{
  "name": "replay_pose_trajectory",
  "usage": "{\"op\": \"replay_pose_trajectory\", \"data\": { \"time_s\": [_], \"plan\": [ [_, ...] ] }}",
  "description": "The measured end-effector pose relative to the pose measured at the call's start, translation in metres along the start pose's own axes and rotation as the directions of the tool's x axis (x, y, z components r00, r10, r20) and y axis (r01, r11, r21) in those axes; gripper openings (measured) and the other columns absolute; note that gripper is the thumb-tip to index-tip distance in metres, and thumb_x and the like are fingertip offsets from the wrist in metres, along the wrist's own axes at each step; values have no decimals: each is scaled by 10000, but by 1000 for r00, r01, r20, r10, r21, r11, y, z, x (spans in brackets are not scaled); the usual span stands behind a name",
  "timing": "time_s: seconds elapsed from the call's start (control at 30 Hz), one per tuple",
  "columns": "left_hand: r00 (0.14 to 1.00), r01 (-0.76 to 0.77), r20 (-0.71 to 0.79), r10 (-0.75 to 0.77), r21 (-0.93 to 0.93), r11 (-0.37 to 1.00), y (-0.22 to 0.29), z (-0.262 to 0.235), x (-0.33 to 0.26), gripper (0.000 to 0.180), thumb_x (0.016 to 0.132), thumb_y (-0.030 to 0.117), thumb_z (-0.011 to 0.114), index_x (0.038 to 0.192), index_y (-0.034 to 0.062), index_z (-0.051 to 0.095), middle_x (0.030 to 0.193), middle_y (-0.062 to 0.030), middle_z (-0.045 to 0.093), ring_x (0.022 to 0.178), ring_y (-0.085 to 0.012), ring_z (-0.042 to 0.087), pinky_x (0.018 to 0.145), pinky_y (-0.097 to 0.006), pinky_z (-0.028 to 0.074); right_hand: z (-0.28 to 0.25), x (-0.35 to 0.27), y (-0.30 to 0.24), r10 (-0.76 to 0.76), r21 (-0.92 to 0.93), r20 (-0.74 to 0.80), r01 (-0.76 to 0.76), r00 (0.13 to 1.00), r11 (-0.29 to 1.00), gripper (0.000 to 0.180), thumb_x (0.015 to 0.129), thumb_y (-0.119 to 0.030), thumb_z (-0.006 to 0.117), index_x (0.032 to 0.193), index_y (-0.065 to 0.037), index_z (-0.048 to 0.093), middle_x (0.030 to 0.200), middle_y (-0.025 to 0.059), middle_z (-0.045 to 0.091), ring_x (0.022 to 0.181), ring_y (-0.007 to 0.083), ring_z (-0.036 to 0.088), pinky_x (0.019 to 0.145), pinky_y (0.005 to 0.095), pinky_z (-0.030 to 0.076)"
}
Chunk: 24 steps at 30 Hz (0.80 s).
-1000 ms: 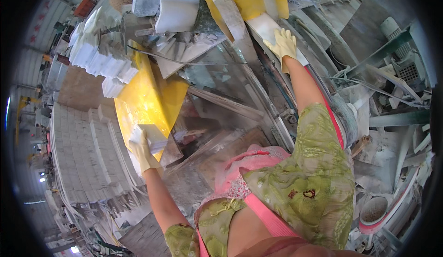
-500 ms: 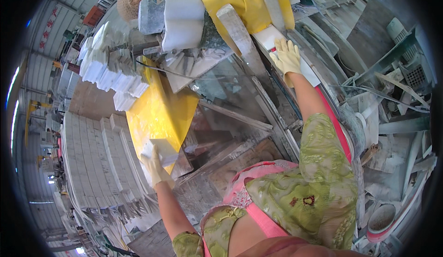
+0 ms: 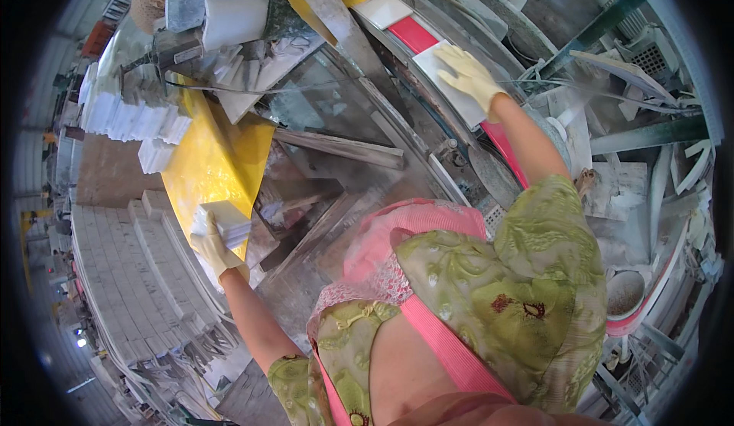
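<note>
My left hand [image 3: 212, 248], in a pale rubber glove, has its fingers against a small stack of white tiles [image 3: 231, 223]. That stack rests at the near end of a yellow plastic sheet [image 3: 225, 151], on the left. My right hand [image 3: 466, 78], gloved the same way, lies palm down with fingers spread on a flat white tile [image 3: 456, 99]. The tile sits on a narrow red belt [image 3: 414, 36] running away from me. Farther along the belt is another white tile [image 3: 384, 10], with a stretch of red between the two.
More white tiles [image 3: 122, 112] are piled at the sheet's far end. Stacked pale slabs [image 3: 138, 273] stand at left. A wooden bar [image 3: 340, 149] and metal rails lie between my arms. Stone offcuts, a green beam [image 3: 650, 135] and a bucket [image 3: 625, 292] are at right.
The whole view has shifted, moving the scene left and upward. A wider red gap now shows between the far tile and the one under my right hand. My left hand stays at the stack.
</note>
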<state>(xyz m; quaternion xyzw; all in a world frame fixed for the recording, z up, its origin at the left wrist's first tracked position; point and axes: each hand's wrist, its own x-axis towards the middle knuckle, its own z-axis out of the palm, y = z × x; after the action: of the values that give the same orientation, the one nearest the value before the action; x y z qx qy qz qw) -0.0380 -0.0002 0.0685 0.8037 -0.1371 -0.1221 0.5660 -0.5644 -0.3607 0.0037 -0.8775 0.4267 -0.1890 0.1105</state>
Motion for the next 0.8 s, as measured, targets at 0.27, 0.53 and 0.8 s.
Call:
{"op": "replay_pose_trajectory", "data": {
  "time_s": [0.27, 0.53, 0.8],
  "plan": [
    [999, -1, -49, 2, 28, 1000, -4, 0, 3, 581, 832, 281, 816, 1217, -56, 541, 1114, -150, 634, 901, -252, 659, 706, -392, 584, -53, -89, -30, -8, -356, 355, 143, 935, 923, 913, 723, -125, 736, 1531, -69, 314, 1561, 156, 350, 1463, 300, 304, 1205, 459, 254],
    [999, 8, -46, -9, -27, 1000, -10, 0, 8, 636, 812, 251, 832, 1254, -77, 515, 1236, -184, 574, 1032, -261, 622, 820, -386, 565, -21, -90, -25, -117, -515, -11, 95, 993, 852, 537, 886, -66, 490, 1418, -9, 453, 1423, 165, 523, 1349, 287, 486, 1173, 410, 332],
    [992, -114, 71, 109, 73, 991, -10, -5, 15, 660, 796, 262, 848, 1243, -101, 525, 1152, -175, 626, 975, -259, 640, 771, -398, 571, -21, -38, -44, -126, -579, 50, 132, 991, 805, 529, 905, -105, 512, 1425, -35, 447, 1453, 132, 507, 1373, 245, 461, 1172, 420, 326]
  ]
}}
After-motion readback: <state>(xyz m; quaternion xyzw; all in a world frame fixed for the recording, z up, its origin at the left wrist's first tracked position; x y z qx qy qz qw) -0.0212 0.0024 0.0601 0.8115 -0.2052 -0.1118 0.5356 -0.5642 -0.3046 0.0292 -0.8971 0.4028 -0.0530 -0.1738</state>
